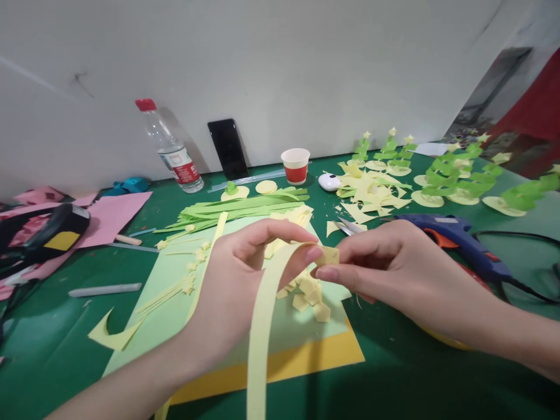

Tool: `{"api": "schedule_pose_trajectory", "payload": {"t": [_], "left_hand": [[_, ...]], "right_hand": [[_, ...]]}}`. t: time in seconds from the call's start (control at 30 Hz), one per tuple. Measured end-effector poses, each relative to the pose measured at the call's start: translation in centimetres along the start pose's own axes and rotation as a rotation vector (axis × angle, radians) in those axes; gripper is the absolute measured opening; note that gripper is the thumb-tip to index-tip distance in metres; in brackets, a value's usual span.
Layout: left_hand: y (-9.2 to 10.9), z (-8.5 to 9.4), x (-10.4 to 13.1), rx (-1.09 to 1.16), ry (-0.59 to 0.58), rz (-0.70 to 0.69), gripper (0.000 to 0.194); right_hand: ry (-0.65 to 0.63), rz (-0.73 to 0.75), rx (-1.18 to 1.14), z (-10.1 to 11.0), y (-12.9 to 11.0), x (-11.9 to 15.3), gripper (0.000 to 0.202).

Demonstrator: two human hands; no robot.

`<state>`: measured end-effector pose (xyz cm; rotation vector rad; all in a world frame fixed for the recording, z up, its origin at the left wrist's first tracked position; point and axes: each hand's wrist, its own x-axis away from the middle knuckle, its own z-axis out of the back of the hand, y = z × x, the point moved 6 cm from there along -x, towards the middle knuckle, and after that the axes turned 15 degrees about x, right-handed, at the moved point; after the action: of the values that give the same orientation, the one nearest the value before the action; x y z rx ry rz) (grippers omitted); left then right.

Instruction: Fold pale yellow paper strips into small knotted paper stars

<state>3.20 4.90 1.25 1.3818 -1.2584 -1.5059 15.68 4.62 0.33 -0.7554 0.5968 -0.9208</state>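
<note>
A long pale yellow paper strip (265, 326) hangs from my fingers down past the lower edge of the view. My left hand (236, 274) is closed, pinching the strip between thumb and forefinger. At the strip's upper end is a small folded part (329, 255), and my right hand (385, 262) pinches it with thumb and fingers. Below my hands lie several folded paper pentagons (322, 312) on a light green sheet (306, 338). Thin paper strips with small star tips (189, 283) lie on that sheet beyond my left wrist.
Green paper strips (245, 204), a paper cup (296, 166), a bottle (177, 157) and a phone (228, 149) are along the wall. Paper scraps (371, 189), scissors (347, 226), a blue glue gun (459, 236) and green star-topped paper stems (464, 172) are at right. Pink paper (116, 216) lies left.
</note>
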Motion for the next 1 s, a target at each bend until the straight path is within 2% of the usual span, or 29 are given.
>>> {"api": "schedule_pose_trajectory", "payload": {"t": [0.13, 0.23, 0.33, 0.43, 0.53, 0.63, 0.73, 0.83, 0.93, 1.0], "left_hand": [[-0.1, -0.2, -0.1, 0.013, -0.016, 0.024, 0.007], [-0.4, -0.6, 0.1, 0.034, -0.079, 0.082, 0.007], [-0.5, -0.8, 0.2, 0.044, -0.131, 0.105, 0.009], [0.1, -0.6, 0.0, 0.037, -0.130, -0.008, 0.015], [1.1, -0.3, 0.0, -0.013, -0.139, -0.200, 0.017], [1.7, -0.1, 0.2, -0.066, -0.170, -0.340, 0.020], [1.8, -0.3, 0.3, -0.090, -0.233, -0.390, 0.024], [1.0, -0.2, 0.1, -0.015, -0.187, -0.268, 0.021], [-0.4, -0.1, -0.2, 0.111, -0.094, -0.065, 0.019], [-1.1, -0.3, -0.1, 0.140, -0.106, 0.015, 0.012]], "right_hand": [[-0.014, -0.033, -0.094, -0.1, 0.4, 0.1, 0.036], [-0.047, -0.058, -0.168, -0.3, 0.5, 0.2, 0.042], [-0.055, -0.067, -0.194, -0.3, 0.4, 0.2, 0.040], [-0.100, -0.096, -0.242, -0.3, 0.5, 0.0, 0.031], [-0.232, -0.167, -0.346, -0.5, 1.0, -0.3, 0.011], [-0.351, -0.185, -0.505, -0.7, 1.2, -0.5, 0.014], [-0.406, -0.225, -0.684, -1.0, 1.3, -0.5, 0.016], [-0.343, -0.288, -0.755, -1.0, 1.6, -0.6, 0.015], [-0.192, -0.281, -0.716, -0.4, 1.7, -0.7, 0.018], [-0.103, -0.249, -0.679, 0.0, 1.7, -0.7, 0.016]]}}
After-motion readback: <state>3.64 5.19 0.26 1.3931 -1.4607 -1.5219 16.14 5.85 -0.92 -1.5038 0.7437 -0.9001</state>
